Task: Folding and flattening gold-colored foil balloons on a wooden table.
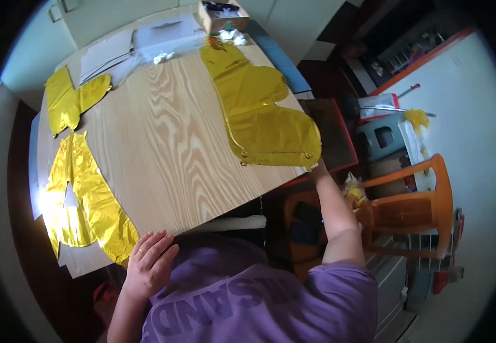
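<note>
My left hand (151,260) rests at the table's near edge with its fingers stretched out, holding nothing. Just beyond its fingertips is the lower corner of a flat gold foil balloon (91,200) with two spread legs and a gap between them. My right hand (318,169) reaches to the right corner of the table, beside another flat foil balloon (259,114) with two rounded lobes. Its fingers are hidden at the table edge, so whether they grip anything does not show. A third gold foil balloon (68,102), with branching arms, lies at the far left.
The wood-grain table (162,126) bears grey-white sheets (108,54), clear plastic film and a box (223,16) with white scraps beside it. An orange chair (408,208) stands at the right. Behind it are a blue-green plastic stool (380,137) and a mop-like yellow bundle (416,119).
</note>
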{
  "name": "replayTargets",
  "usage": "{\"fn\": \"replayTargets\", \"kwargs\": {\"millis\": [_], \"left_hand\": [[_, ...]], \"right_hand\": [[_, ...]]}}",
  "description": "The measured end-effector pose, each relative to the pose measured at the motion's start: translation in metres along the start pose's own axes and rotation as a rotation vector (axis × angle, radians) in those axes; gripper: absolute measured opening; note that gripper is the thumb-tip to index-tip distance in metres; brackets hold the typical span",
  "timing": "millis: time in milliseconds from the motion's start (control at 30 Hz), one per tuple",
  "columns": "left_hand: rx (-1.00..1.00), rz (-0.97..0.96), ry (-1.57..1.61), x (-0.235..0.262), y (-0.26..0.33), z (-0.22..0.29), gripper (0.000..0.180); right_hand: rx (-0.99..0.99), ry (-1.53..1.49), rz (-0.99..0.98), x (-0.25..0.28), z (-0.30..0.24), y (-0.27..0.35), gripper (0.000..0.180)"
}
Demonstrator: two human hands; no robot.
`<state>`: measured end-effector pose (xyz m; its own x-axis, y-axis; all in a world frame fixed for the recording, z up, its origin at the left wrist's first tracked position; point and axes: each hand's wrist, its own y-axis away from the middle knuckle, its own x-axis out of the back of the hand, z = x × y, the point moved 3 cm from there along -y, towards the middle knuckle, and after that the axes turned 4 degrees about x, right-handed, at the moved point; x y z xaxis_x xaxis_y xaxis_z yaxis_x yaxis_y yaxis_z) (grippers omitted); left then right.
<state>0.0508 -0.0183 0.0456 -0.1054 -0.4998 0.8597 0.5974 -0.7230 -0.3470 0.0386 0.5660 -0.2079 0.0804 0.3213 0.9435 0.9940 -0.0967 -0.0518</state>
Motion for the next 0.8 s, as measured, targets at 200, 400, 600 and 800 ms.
{"fn": "replayTargets", "kwargs": {"millis": [200,400,600,800], "left_hand": [[0.002,-0.059,-0.063,-0.003,-0.005,-0.006,0.037],[-0.041,-0.184,-0.059,-0.013,-0.004,-0.011,0.047],[-0.107,-0.321,-0.134,-0.006,0.004,-0.008,0.053],[-0.44,-0.339,-0.099,-0.006,-0.009,-0.001,0.058]], "right_hand": [[-0.154,0.135,0.053,-0.043,0.025,-0.013,0.028],[-0.236,-0.08,0.454,-0.051,0.069,0.02,0.029],[-0.379,-0.346,1.062,0.063,-0.054,0.037,0.023],[0.328,-0.548,0.425,0.152,-0.345,0.041,0.027]]}}
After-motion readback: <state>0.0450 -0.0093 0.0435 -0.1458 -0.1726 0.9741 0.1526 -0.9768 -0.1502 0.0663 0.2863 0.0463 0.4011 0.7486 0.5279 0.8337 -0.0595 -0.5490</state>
